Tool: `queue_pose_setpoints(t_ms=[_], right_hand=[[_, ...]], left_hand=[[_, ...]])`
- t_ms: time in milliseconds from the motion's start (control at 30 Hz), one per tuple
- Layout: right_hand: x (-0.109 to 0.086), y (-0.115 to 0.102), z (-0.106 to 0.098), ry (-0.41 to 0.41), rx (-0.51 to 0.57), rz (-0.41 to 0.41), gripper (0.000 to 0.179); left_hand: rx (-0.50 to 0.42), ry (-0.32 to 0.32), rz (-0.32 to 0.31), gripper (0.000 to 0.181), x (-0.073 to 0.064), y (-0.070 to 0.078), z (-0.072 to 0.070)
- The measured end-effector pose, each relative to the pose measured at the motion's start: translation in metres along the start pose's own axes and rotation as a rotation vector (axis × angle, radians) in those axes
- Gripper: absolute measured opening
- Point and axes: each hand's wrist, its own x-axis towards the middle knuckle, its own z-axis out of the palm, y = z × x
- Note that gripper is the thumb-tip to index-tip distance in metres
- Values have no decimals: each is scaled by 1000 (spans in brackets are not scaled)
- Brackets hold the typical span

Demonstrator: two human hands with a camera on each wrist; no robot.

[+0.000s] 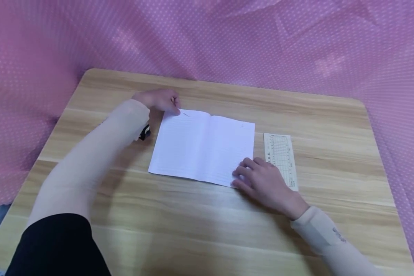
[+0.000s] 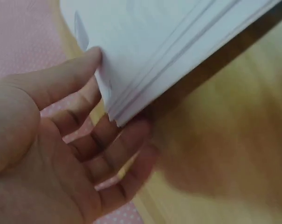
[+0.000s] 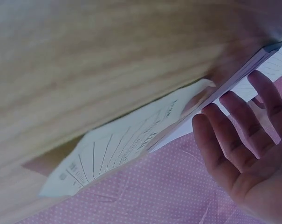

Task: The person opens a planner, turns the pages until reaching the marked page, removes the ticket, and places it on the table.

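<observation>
An open notebook (image 1: 183, 149) with lined white pages lies on the table. At its far left corner my left hand (image 1: 160, 100) pinches the notebook, thumb on the page and fingers beneath; the left wrist view shows the page edges (image 2: 145, 88) slightly fanned there. My right hand (image 1: 262, 180) rests at the near right corner, its loosely bent fingertips on the edge of the right page. Partly behind that hand lies a printed paper slip (image 1: 283, 153) with a table of lines, its ends curling up in the right wrist view.
The wooden table (image 1: 207, 230) has rounded far corners. A pink dotted cloth (image 1: 227, 42) hangs behind it and along both sides. A small black object (image 1: 145, 132) shows beside my left wrist.
</observation>
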Motion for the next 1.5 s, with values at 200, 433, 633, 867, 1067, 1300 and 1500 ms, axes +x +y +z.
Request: queue_pose_setpoints(t_ms=[200,433,633,867,1067,1300,1500], right_hand=[[1,0,1,-7,5,9,26],[-1,4,-2,-13,26,26,27],[-6,9,-4,12,84,20,26],[-2,20,-20,-14,314,96,34],[18,0,-46,159,620,248,42],[35,-20,-51,432,782,286,31],[25,-11,-42,452,599,304,13]], left_hand=[[-169,24,26,28,-8,5,-20],[-507,70,149,32,-14,33,-17],[-772,86,287,27,6,57,12],[-1039,82,390,23,34,73,42],[-1077,73,441,33,46,87,54],[-868,138,430,12,58,105,64],[-578,262,391,18,67,126,78]])
